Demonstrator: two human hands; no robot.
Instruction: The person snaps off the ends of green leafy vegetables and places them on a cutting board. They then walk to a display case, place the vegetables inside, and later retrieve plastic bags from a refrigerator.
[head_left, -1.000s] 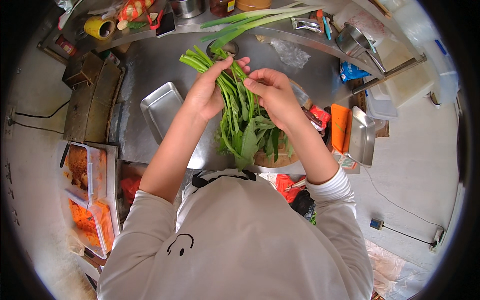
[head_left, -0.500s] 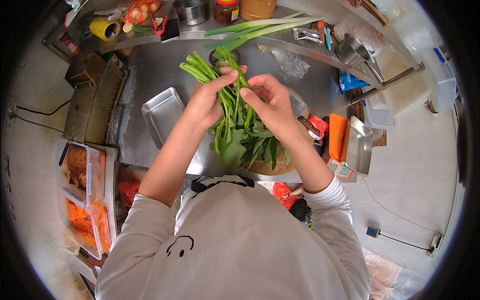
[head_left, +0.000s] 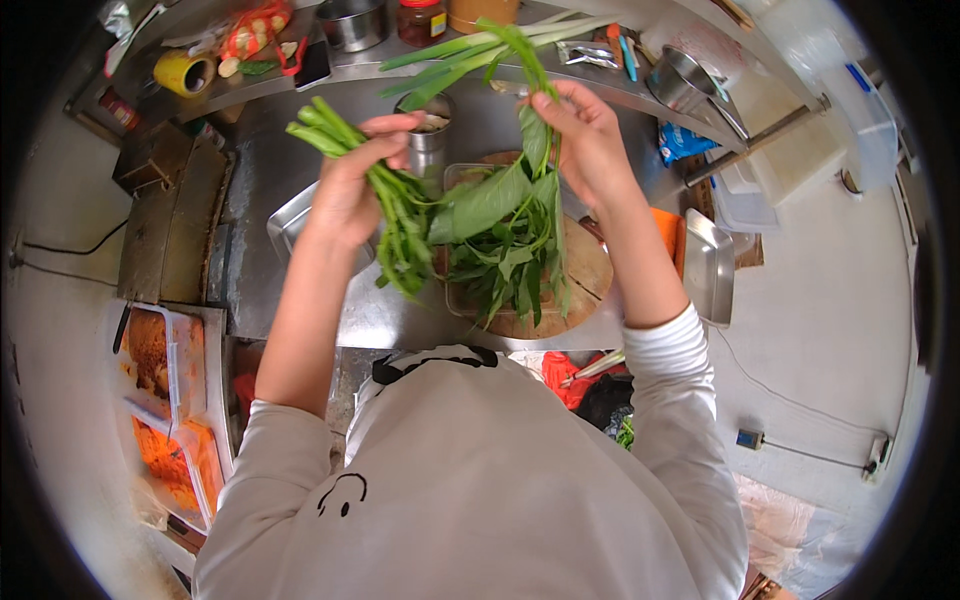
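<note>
My left hand (head_left: 352, 190) is closed on a bunch of green stems (head_left: 398, 245), their cut ends pointing up and left. My right hand (head_left: 592, 150) grips a long leafy stalk (head_left: 537, 135) that hangs downward with broad leaves, apart from the left hand's bunch. Below, leafy greens (head_left: 505, 265) lie over a clear plastic container (head_left: 458, 298) on a round wooden board (head_left: 585, 275). A steel cylindrical pot (head_left: 428, 150) stands behind the greens. A steel tray (head_left: 288, 220) is left of the board, partly hidden by my left arm.
The steel shelf (head_left: 370, 68) at the back holds leeks (head_left: 440, 55), pots, jars and a yellow roll (head_left: 183, 73). At the left are metal equipment (head_left: 150, 225) and tubs of orange food (head_left: 180, 465). An orange object (head_left: 667, 235) and another tray (head_left: 708, 270) are at the right.
My hands have moved apart, the left leftward, the right up and rightward, separating the stalks they held together. The plastic container and steel pot behind the greens are now more visible.
</note>
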